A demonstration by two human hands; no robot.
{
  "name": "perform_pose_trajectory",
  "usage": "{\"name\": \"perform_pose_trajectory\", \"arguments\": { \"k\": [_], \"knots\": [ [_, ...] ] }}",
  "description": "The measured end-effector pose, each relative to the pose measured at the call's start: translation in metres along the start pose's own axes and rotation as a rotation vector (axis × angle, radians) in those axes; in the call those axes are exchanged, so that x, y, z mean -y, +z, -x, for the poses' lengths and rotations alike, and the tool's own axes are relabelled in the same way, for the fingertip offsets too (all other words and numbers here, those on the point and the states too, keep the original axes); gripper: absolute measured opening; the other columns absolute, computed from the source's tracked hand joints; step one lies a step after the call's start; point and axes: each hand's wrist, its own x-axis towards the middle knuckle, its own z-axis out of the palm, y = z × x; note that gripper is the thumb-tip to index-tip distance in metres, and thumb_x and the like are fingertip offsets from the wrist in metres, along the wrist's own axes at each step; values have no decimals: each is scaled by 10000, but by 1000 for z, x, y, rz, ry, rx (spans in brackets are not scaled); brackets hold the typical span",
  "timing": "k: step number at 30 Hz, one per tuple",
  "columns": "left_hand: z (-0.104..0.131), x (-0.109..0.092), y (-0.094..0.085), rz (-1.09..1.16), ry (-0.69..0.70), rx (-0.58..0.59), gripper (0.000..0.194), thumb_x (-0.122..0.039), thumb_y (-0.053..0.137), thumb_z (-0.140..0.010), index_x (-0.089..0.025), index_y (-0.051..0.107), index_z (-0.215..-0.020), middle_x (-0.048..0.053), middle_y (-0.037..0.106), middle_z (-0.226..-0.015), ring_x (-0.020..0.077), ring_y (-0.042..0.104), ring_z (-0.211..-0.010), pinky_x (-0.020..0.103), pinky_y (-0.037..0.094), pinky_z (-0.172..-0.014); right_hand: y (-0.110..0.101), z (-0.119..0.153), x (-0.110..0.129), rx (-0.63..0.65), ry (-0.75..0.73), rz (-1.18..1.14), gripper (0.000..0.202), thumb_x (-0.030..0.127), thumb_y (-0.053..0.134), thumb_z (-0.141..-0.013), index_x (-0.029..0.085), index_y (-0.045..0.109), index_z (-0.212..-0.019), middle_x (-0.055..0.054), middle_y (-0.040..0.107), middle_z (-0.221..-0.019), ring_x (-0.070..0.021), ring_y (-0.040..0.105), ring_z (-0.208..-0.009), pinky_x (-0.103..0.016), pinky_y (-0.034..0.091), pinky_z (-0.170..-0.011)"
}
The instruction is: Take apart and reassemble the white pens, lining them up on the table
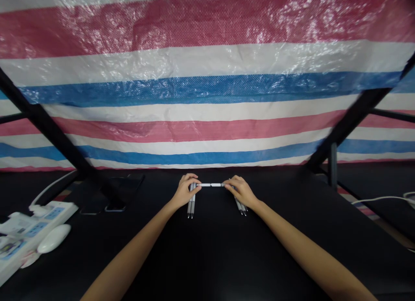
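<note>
A white pen [212,185] with a dark band near its middle lies crosswise between my two hands. The fingers of my left hand [185,191] pinch its left end, and those of my right hand [241,191] pinch its grey right end. Beneath my left hand, a pair of grey-and-white pens [191,208] points towards me on the black table. Several similar pens [242,209] lie slanted under my right hand, their tips showing. The upper parts of both groups are partly covered by my hands.
At the left stands a white power strip [34,232] with plugs, beside a white computer mouse [54,238]. Dark flat devices [125,193] lie behind them. Black metal legs [65,141] rise on both sides. A striped plastic sheet [201,89] hangs behind the black table [207,258].
</note>
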Motion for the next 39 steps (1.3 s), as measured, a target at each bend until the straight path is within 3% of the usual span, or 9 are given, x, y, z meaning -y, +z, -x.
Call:
{"name": "perform_pose_trajectory", "arguments": {
  "k": [6,8,13,16,21,27,32,39],
  "knots": [
    [1,-5,-3,17,-2,-18,217,-239,637,-754,-207,623,-968,69,557,-1079,229,514,-1042,413,355,-948,1,0,0,2,4,0,320,396,393,-931,214,655,-954,-49,680,-853,-185,548,-793,-332,418,-758],
    [1,-5,-2,-20,-32,-17,123,-265,572,-811,-204,648,-886,61,571,-1056,223,517,-1019,418,344,-943,1,0,0,4,3,-4,311,392,396,-931,218,653,-956,-47,683,-865,-186,548,-801,-332,415,-765],
    [1,-1,0,-52,-25,12,148,-270,564,-818,-184,645,-730,57,581,-1027,213,527,-959,406,364,-901,0,0,0,6,3,-8,292,381,405,-929,224,649,-954,-42,682,-867,-186,543,-801,-332,412,-764],
    [0,0,0,-9,13,-3,62,-235,605,-780,-193,643,-806,64,566,-1040,222,522,-1001,404,365,-917,0,0,0,12,1,-7,299,385,400,-930,223,649,-960,-45,676,-851,-187,542,-795,-333,413,-759],
    [0,-1,-2,45,35,-39,262,-229,672,-718,-208,617,-973,75,544,-1083,236,508,-1051,411,362,-946,0,0,0,8,6,-4,318,395,388,-932,219,652,-947,-51,673,-834,-190,543,-789,-339,414,-754],
    [0,0,0,-9,14,-21,99,-273,604,-794,-196,662,-813,71,566,-1028,224,525,-989,420,368,-918,1,0,-1,7,5,-2,312,392,389,-932,224,650,-960,-49,666,-835,-188,541,-792,-336,417,-757],
    [0,1,0,39,57,-36,90,-229,615,-787,-196,670,-851,75,551,-1026,218,518,-1001,408,386,-914,0,0,-1,23,3,7,327,399,372,-936,224,647,-959,-46,661,-803,-191,542,-788,-337,408,-756],
    [1,1,1,96,97,-93,104,-228,627,-784,-204,689,-864,74,540,-1027,202,534,-947,392,424,-880,-1,-1,1,70,13,33,471,401,288,-959,207,598,-662,-34,631,-687,-179,550,-731,-335,381,-743]
  ]
}}
